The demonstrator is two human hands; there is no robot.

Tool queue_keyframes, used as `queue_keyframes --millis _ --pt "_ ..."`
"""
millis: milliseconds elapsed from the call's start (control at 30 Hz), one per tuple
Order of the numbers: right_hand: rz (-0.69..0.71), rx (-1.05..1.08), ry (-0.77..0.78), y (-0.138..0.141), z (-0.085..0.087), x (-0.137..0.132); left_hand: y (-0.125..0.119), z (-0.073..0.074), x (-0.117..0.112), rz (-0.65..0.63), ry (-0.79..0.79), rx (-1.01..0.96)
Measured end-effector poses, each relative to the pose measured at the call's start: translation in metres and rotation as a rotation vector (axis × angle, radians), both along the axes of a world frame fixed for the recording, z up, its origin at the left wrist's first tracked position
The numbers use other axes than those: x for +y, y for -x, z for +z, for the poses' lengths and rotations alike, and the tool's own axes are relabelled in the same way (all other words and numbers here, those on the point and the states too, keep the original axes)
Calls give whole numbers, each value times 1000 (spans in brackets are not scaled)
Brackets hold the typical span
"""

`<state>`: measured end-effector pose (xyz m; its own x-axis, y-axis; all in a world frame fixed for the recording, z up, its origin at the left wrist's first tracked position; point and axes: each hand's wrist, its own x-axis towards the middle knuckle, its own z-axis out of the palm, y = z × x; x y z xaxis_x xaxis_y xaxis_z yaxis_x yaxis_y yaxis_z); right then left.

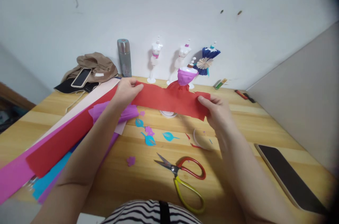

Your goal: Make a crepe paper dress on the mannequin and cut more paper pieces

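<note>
I hold a strip of red crepe paper stretched out flat above the wooden table. My left hand pinches its left end and my right hand pinches its right end. Just behind the strip stands a small mannequin dressed in a purple top and red skirt. Below the strip, on the table, lie scissors with one red and one yellow handle, blades open.
Long sheets of red, pink, purple and blue paper lie at left. Blue and purple cut-outs and a tape roll sit mid-table. Two bare mannequins, a blue-dressed one, a flask, a cloth bag with phone stand behind. A dark tablet lies at right.
</note>
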<state>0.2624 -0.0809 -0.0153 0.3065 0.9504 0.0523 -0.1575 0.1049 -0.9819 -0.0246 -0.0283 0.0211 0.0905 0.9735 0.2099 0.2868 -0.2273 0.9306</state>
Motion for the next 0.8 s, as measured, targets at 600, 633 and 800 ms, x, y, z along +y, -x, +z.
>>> queue_keyframes --millis 600,633,800 --pt "288 -60 -70 52 -3 -41 -62 -6 -68 -373 -127 28" --pt "307 -76 -84 52 -3 -41 -62 -6 -69 -390 -114 6" --pt "293 -214 -164 49 0 -40 -61 -3 -70 -498 4 -96"
